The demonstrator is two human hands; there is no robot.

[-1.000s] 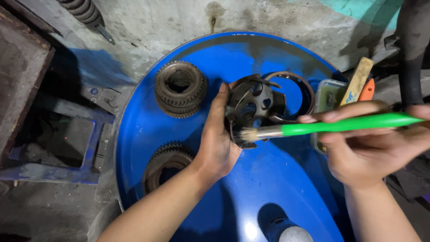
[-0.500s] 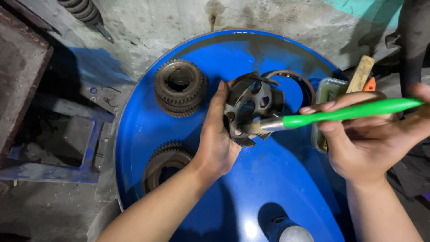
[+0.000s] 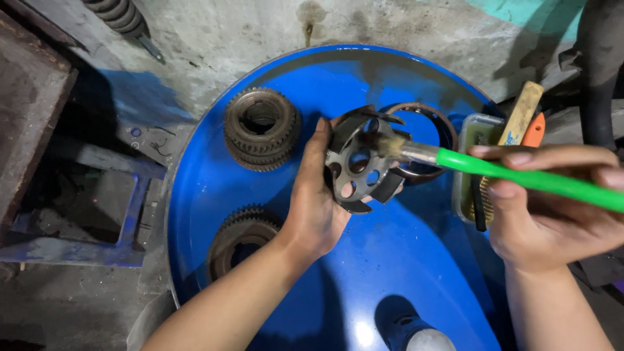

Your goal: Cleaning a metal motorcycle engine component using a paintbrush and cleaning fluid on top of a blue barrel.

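left hand (image 3: 318, 208): your fingers are clamped around the metal cage part (image 3: 359, 170), thumb up along its left edge, holding it tilted above the drum top.
right hand (image 3: 552, 211): your fingers are closed tight on the green handle of the brush (image 3: 513, 175), which runs leftward from your grip.
brush tip: the pale bristles (image 3: 383, 144) sit inside the cage part, against its inner face near the upper rim.
metal cage part: round and dark, with a ring of holes in its flat face and upright tabs around the edge; it is in the air, held over the middle of the blue drum top (image 3: 416, 273).
ring (image 3: 434, 123): a thin rusty hoop lies flat on the drum top just behind the cage part, partly hidden by it.
upper gear (image 3: 261, 128): a stacked toothed gear stands on the drum top, left of your left hand and apart from it.
lower gear (image 3: 242, 239): another toothed gear lies near the drum's left edge, partly under your left forearm.
tray (image 3: 469, 133): a small clear container rests at the drum's right edge, just beside your right hand; a wooden handle (image 3: 525, 112) and an orange piece (image 3: 535, 130) stick out past it.
floor (image 3: 214, 39): grey stained concrete lies around the drum, with a coil spring (image 3: 120, 16) at the top left.
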